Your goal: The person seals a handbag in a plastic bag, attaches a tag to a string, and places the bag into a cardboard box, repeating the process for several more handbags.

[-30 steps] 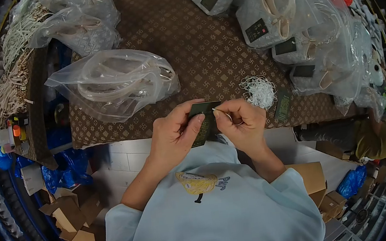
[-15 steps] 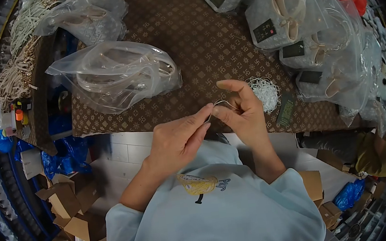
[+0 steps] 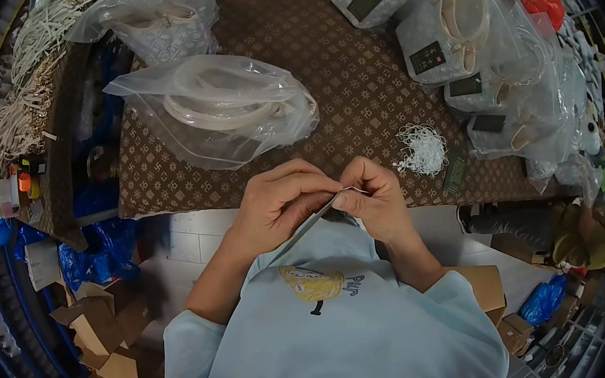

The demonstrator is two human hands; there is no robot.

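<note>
Fingertips of my left hand [image 3: 280, 200] and my right hand [image 3: 374, 199] meet in front of my shirt, at the table's near edge. Both hands are closed in a pinch on a thin white string [image 3: 359, 190], a short stretch of which shows at my right fingers. Most of the string is hidden by the fingers. To the right of my hands lies a tangled pile of white strings [image 3: 423, 151]. Beside that pile is a dark green tag [image 3: 454, 173]. A clear plastic bag [image 3: 234, 114] with a pale handbag inside lies beyond my left hand.
The brown patterned table [image 3: 352, 101] spans the front. Several pale handbags [image 3: 441, 31] in clear plastic, with dark tags, crowd its right side. Another bagged handbag [image 3: 169, 29] stands back left. Bundled cords [image 3: 17, 109] hang far left. Cardboard boxes [image 3: 101, 324] sit on the floor.
My right hand's raised, spread fingers have closed in on the string. Both hands are lower and closer to my shirt. The table has shifted slightly to the right in view.
</note>
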